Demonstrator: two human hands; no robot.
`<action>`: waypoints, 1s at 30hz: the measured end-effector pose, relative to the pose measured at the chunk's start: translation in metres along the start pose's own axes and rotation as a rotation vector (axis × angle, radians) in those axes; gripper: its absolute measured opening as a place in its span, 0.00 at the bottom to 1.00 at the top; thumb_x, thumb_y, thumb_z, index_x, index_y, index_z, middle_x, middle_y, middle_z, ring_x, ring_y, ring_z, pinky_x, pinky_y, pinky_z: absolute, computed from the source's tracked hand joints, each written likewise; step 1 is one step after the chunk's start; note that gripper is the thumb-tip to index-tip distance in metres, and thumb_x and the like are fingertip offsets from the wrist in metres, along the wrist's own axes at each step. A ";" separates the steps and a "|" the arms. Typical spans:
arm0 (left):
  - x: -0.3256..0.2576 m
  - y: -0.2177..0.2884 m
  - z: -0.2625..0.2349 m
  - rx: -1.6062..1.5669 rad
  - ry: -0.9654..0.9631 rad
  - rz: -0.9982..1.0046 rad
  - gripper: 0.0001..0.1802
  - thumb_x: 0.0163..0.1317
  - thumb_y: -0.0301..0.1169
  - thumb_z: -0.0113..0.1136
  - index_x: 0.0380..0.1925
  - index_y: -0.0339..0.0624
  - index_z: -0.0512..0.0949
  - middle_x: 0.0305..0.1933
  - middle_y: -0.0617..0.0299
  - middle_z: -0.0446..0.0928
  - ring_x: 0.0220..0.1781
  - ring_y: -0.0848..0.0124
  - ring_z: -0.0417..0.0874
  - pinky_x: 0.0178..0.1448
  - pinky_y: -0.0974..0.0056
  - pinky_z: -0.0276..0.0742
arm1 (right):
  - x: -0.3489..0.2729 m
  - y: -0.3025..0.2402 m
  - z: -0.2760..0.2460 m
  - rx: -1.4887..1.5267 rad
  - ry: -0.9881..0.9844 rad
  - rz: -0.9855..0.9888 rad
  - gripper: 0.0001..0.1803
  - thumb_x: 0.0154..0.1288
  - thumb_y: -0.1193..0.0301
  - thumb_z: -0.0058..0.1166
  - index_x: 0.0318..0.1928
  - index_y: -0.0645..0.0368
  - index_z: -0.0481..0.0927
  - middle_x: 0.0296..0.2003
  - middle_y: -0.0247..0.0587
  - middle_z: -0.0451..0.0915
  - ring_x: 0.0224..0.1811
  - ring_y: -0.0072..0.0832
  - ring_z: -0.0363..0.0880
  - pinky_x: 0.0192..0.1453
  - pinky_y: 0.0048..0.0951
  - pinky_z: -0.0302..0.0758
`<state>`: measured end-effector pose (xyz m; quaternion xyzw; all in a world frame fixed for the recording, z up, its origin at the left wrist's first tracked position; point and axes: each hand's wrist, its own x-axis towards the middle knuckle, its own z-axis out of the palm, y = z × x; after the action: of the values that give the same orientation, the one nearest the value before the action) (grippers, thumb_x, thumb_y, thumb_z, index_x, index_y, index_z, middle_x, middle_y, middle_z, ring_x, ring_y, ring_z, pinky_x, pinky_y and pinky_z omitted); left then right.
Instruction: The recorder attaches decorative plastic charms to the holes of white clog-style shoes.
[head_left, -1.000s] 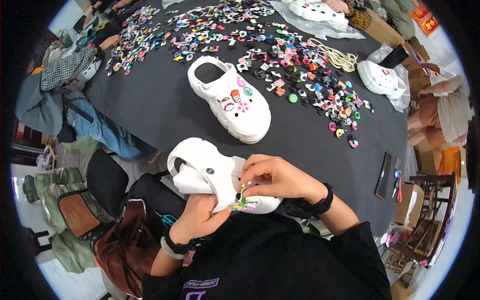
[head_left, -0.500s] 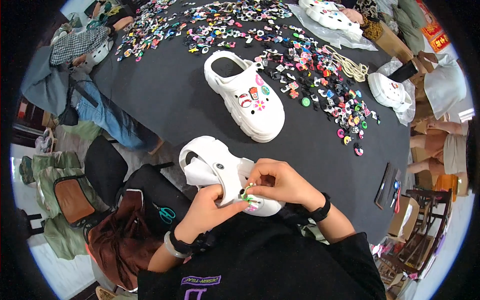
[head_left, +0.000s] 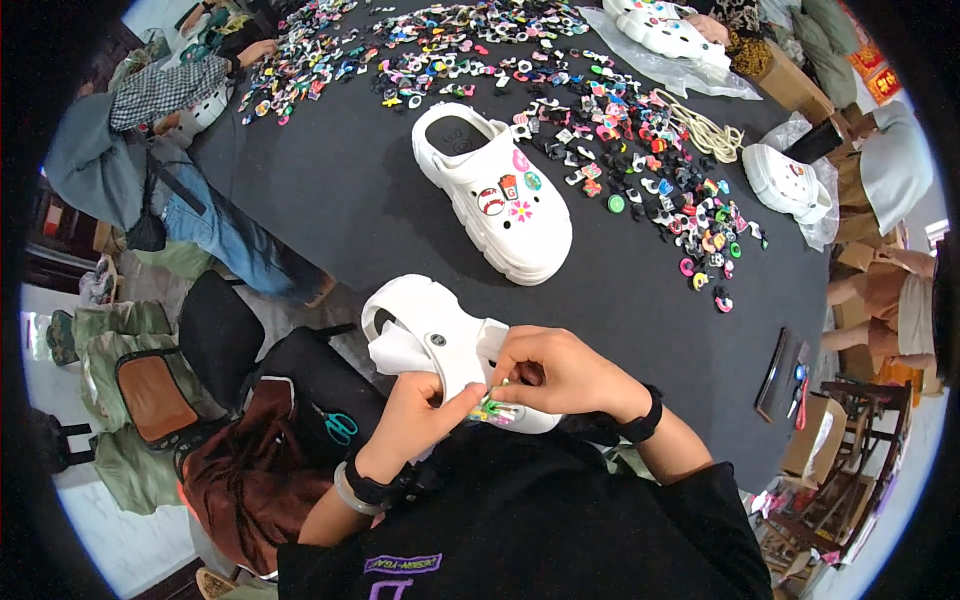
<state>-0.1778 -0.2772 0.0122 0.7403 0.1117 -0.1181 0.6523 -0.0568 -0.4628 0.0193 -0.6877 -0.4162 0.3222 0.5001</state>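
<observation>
Close to my body is a white clog [head_left: 412, 301], tilted, with white paper-like stuffing [head_left: 396, 350] showing at its opening. My left hand [head_left: 420, 420] is closed around its near side, the thumb pressing on the upper. With thumb and forefinger pinched, my right hand [head_left: 565, 375] grips a small green shoe charm [head_left: 497, 408] on the toe part. Fingers partly hide that charm and the holes beneath. Beyond my hands, a second white clog [head_left: 535, 240] stands on the dark table, decorated with several colourful charms, among them a pink flower [head_left: 521, 211].
Loose charms [head_left: 640, 130] spread across the far and right side of the table [head_left: 650, 290]. A rope coil [head_left: 708, 130] and another white clog [head_left: 785, 183] lie at right. Scissors [head_left: 340, 428] rest on a black seat at left. A co-worker's hand [head_left: 258, 52] reaches over charms.
My left thumb and right fingertips have come together over the green charm, covering more of it. The co-worker's hand at the far left has reached farther toward the charms.
</observation>
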 end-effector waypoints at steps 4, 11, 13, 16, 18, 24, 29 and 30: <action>0.000 -0.008 0.000 -0.054 0.001 0.015 0.06 0.60 0.27 0.61 0.32 0.34 0.82 0.30 0.67 0.80 0.31 0.83 0.75 0.34 0.75 0.70 | -0.002 0.003 0.003 0.036 0.034 0.003 0.07 0.52 0.73 0.66 0.29 0.59 0.81 0.24 0.32 0.69 0.23 0.20 0.66 0.25 0.22 0.63; -0.004 -0.009 -0.002 -0.103 -0.012 -0.097 0.07 0.60 0.27 0.61 0.34 0.33 0.81 0.31 0.67 0.80 0.32 0.82 0.76 0.34 0.74 0.70 | -0.002 0.003 0.006 0.028 0.013 -0.024 0.07 0.51 0.72 0.66 0.29 0.59 0.80 0.24 0.32 0.70 0.22 0.21 0.68 0.25 0.23 0.64; -0.006 -0.011 -0.001 -0.154 0.013 -0.152 0.08 0.61 0.29 0.61 0.32 0.33 0.81 0.28 0.69 0.78 0.30 0.84 0.74 0.33 0.75 0.68 | -0.001 0.000 0.009 -0.077 0.045 -0.042 0.09 0.51 0.71 0.66 0.27 0.59 0.79 0.24 0.34 0.71 0.23 0.23 0.70 0.25 0.24 0.66; -0.009 -0.014 0.004 -0.216 0.040 -0.095 0.08 0.61 0.30 0.61 0.33 0.34 0.81 0.29 0.69 0.78 0.31 0.83 0.74 0.34 0.75 0.69 | -0.001 -0.003 0.008 -0.121 0.039 -0.027 0.09 0.51 0.70 0.66 0.27 0.59 0.77 0.24 0.35 0.72 0.23 0.26 0.72 0.26 0.26 0.67; -0.008 0.000 0.007 -0.268 0.026 -0.108 0.09 0.61 0.30 0.61 0.34 0.34 0.80 0.30 0.69 0.78 0.32 0.83 0.74 0.35 0.74 0.69 | -0.001 -0.002 0.008 -0.126 0.045 -0.032 0.09 0.51 0.70 0.65 0.27 0.59 0.78 0.24 0.36 0.72 0.23 0.26 0.72 0.26 0.26 0.67; -0.008 0.001 0.009 -0.085 -0.019 -0.040 0.10 0.63 0.32 0.59 0.38 0.35 0.80 0.32 0.68 0.78 0.32 0.82 0.74 0.35 0.74 0.69 | -0.001 0.004 0.005 -0.065 0.040 -0.068 0.09 0.51 0.70 0.65 0.27 0.59 0.78 0.24 0.37 0.73 0.23 0.28 0.73 0.27 0.28 0.69; -0.012 -0.004 0.007 -0.149 0.005 -0.127 0.11 0.63 0.32 0.59 0.39 0.34 0.80 0.32 0.67 0.79 0.33 0.82 0.74 0.35 0.74 0.69 | 0.001 0.015 -0.002 0.019 -0.051 -0.114 0.09 0.52 0.71 0.65 0.32 0.59 0.79 0.25 0.35 0.74 0.23 0.25 0.73 0.27 0.26 0.70; -0.012 -0.004 0.008 -0.215 0.019 -0.153 0.11 0.63 0.31 0.59 0.39 0.33 0.80 0.34 0.66 0.79 0.34 0.82 0.75 0.36 0.74 0.69 | 0.001 0.018 -0.004 0.144 -0.069 -0.082 0.10 0.54 0.70 0.64 0.36 0.58 0.80 0.25 0.32 0.74 0.24 0.21 0.72 0.27 0.24 0.69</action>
<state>-0.1903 -0.2851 0.0112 0.6565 0.1860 -0.1478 0.7159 -0.0485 -0.4663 0.0032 -0.6210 -0.4366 0.3540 0.5463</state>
